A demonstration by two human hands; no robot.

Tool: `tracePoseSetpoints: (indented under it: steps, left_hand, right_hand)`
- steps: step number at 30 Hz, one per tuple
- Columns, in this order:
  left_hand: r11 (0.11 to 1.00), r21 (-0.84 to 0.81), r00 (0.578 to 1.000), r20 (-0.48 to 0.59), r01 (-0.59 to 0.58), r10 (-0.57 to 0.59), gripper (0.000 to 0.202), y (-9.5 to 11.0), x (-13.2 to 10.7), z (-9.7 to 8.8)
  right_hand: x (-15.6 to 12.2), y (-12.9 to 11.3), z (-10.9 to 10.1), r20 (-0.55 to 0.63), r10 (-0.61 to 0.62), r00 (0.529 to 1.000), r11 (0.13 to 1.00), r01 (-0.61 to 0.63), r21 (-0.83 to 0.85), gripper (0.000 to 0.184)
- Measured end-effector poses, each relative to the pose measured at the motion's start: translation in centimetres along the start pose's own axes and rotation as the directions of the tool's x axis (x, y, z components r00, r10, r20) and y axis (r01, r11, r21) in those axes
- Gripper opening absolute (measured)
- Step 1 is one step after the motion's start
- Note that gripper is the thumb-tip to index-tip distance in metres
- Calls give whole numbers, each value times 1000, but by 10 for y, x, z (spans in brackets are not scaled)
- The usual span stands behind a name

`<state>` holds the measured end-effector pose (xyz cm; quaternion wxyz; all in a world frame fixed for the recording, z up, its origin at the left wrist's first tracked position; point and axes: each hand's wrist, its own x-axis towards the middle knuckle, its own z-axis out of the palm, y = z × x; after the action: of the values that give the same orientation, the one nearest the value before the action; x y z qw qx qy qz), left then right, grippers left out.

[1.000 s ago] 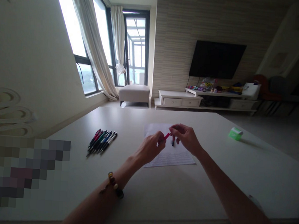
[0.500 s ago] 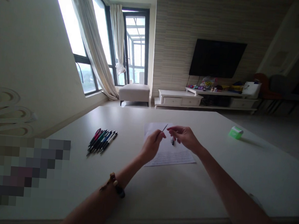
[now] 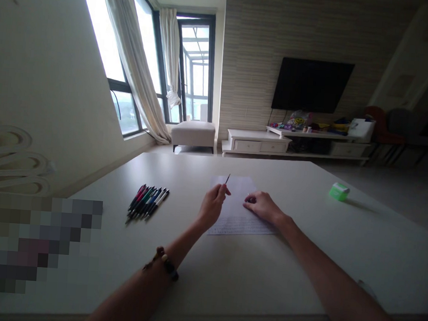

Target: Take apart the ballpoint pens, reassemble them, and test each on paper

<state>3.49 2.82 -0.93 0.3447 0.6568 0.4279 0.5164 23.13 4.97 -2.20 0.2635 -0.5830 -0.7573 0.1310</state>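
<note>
Thin dark rod [image 3: 228, 179] in the left hand [image 3: 212, 206], work seemingly midway

Furthest left, a bunch of pens [image 3: 147, 203] lies on the table [image 3: 227, 279]; whether these are already done, I cannot tell. Next, the left thumb and fingers are closed on the rod, whose tip points upward, tilted, over the printed sheet [image 3: 237, 224]; I see no other part joined to it, so this step looks unfinished. Then the right hand [image 3: 262, 206] is low at the sheet, fingers curled almost together, with a small dark piece [image 3: 252, 200] showing there; if it is gripped, I cannot tell.
</note>
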Motion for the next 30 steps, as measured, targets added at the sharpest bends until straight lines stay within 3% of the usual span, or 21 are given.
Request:
tracePoseSetpoints:
  steps: [3, 6, 9, 12, 16, 25, 30]
  left_hand:
    - [997, 82, 1000, 19, -5, 3, 41, -3, -1, 0]
    - [980, 196, 998, 61, -29, 17, 39, -4, -3, 0]
    - [943, 326, 994, 110, -58, 23, 36, -1, -5, -1]
    - [914, 397, 989, 149, -86, 28, 34, 3, -8, -1]
    - [906, 410, 983, 181, -104, 31, 35, 6, -9, -1]
    - [909, 396, 977, 207, -127, 46, 37, 4, -10, -1]
    - [910, 388, 976, 209, -143, 64, 37, 3, -11, -1]
  right_hand:
    - [1, 4, 4, -73, 22, 997, 999, -20, 30, 20]
    - [4, 4, 3, -128, 69, 989, 972, -37, 233, 21]
    - [5, -5, -4, -210, 117, 971, 837, 17, 546, 27]
    - [2, -19, -14, -306, 129, 943, 699, 132, 703, 33]
    - [-3, -33, -18, -373, 121, 920, 645, 213, 734, 32]
    - [-3, -34, -13, -400, 115, 909, 650, 236, 722, 33]
    - [-6, -38, -10, -334, 56, 941, 658, 217, 721, 31]
